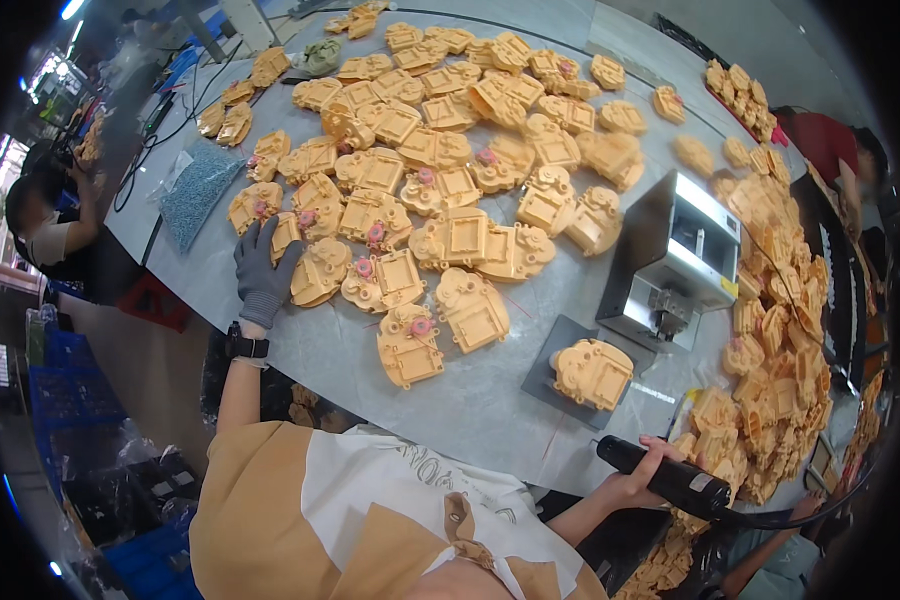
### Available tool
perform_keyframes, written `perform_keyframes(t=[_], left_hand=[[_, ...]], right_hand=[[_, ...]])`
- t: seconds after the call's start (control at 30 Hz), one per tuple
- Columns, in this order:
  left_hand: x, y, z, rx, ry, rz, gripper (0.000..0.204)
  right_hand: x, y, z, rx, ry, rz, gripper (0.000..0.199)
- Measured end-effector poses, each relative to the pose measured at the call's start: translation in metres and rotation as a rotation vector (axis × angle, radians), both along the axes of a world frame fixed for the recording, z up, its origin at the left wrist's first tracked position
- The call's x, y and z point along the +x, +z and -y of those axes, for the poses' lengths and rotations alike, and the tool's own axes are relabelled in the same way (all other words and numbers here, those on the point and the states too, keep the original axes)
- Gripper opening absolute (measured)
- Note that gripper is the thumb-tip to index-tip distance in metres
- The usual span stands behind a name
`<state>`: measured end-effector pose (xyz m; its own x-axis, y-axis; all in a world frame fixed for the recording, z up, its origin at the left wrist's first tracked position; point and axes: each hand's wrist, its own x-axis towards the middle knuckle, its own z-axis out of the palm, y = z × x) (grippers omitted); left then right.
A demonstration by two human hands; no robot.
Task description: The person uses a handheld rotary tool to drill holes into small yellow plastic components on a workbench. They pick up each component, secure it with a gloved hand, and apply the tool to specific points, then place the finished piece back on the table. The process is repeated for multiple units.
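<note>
My left hand (264, 268), in a grey glove, is at the table's left side. Its fingers and thumb curl around a small light-orange plastic housing (285, 233). A black corded electric screwdriver (660, 473) lies across the palm of my right hand (642, 482), bare fingers wrapped around it at the near right edge. Just beyond it, one orange housing (592, 374) rests on a dark square pad (540, 380). Several similar housings (411, 345) with pinkish-red round pieces lie between my hands.
Housings cover much of the grey table (330, 345), with a large heap (780, 370) at the right. A metal box-shaped machine (670, 262) stands behind the pad. A bag of blue pellets (198, 190) lies far left. Other people (45, 215) are at both sides.
</note>
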<state>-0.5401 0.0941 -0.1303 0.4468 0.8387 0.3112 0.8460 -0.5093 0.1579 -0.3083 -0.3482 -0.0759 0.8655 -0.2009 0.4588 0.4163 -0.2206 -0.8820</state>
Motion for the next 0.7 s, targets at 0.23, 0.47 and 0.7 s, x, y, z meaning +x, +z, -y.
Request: perform_keyframes(t=[0.23, 0.47, 0.7], left_hand=[[0.091, 0.094, 0.148, -0.253, -0.527, 0.797, 0.066], [0.224, 0.048, 0.26, -0.333, -1.196, 0.141, 0.075], [0.196, 0.032, 0.273, -0.226, -1.047, 0.234, 0.076]], right_hand=[[-0.012, -0.03, 0.008, -0.132, 0.208, 0.101, 0.061], [0.005, 0.004, 0.007, 0.402, 0.204, 0.128, 0.066], [0.106, 0.079, -0.036, 0.408, 0.319, 0.362, 0.024]])
